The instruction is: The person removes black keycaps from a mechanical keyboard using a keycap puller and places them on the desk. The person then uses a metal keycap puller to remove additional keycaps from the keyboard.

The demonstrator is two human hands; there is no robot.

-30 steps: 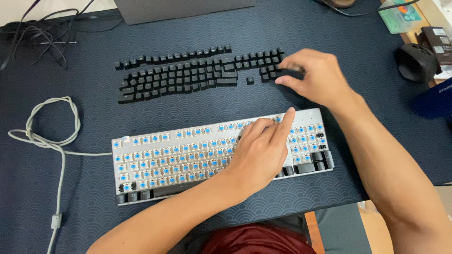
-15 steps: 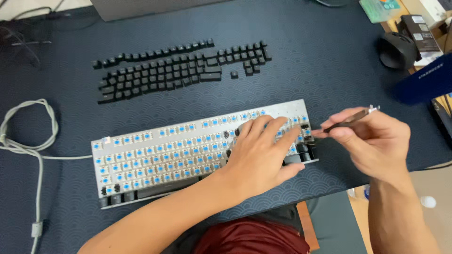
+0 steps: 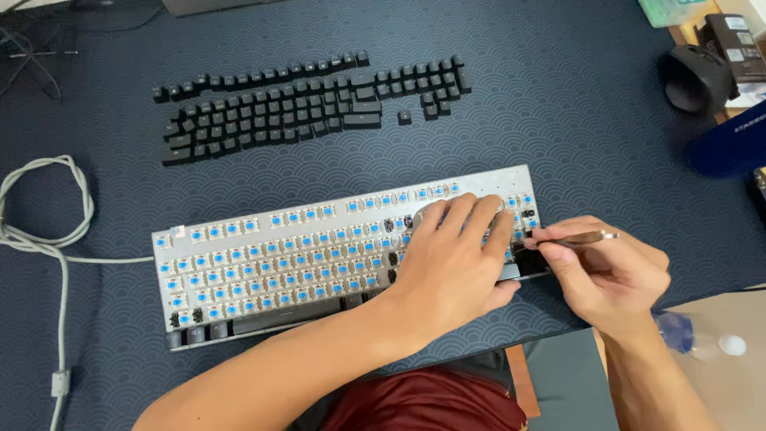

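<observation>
**Stripped keyboard, held for keycap work**

Keyboard (image 3: 263, 263): silver plate, blue switches bare, lying near the front edge of the bench (image 3: 558, 120); probably rigid and fairly heavy, best steadied flat from above, not by the fragile switch stems; left hand (image 3: 455, 259) spread and pressed flat on its right end; right hand (image 3: 614, 275) pinching a thin metal tool (image 3: 578, 238), tip at the keyboard's right edge, possibly a keycap puller; removed black keycaps (image 3: 311, 100) in rows farther back, light and easily scattered; grey cable (image 3: 48, 239) at left; black mouse (image 3: 694, 80) at far right.
</observation>
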